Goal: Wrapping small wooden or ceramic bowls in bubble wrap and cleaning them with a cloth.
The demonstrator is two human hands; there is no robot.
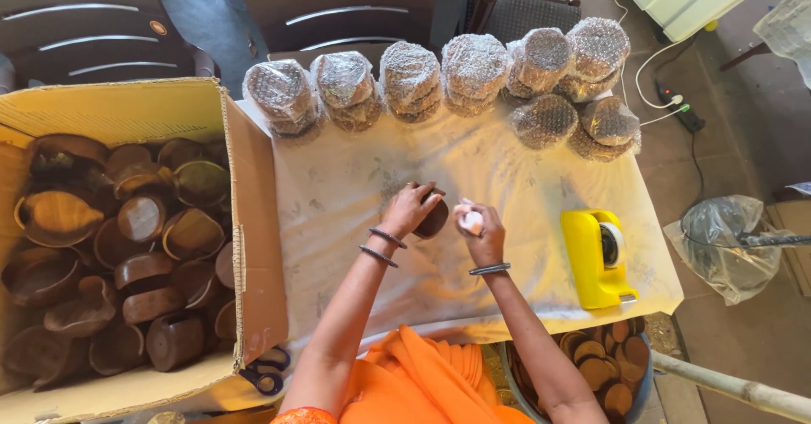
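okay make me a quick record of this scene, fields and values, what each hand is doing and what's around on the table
Left hand: grips a dark brown wooden bowl on the table
Right hand: holds a small white wad beside the bowl
Table cover: pale cloth
Back row: bubble-wrapped bundles lined along the far edge
Right of hands: yellow tape dispenser
Left of table: open cardboard box full of brown wooden bowls
Near box corner: scissors
Lower right: tub of round wooden discs
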